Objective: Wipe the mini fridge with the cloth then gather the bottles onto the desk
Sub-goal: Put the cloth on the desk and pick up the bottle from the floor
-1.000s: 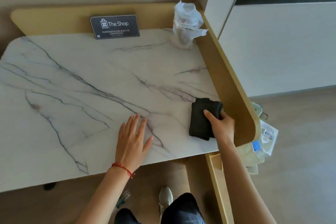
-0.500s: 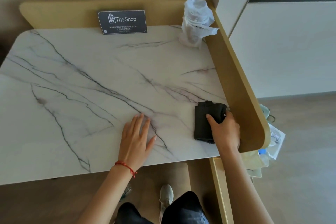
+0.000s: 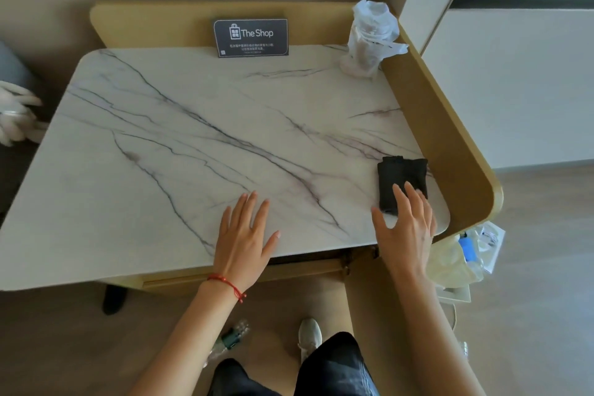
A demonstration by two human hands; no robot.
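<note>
Lying folded, dark cloth (image 3: 402, 182) | R hand (image 3: 405, 228) fingertips on it

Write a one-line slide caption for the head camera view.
Left hand flat on the marble desk; right hand open, fingers on the folded dark cloth.
</note>
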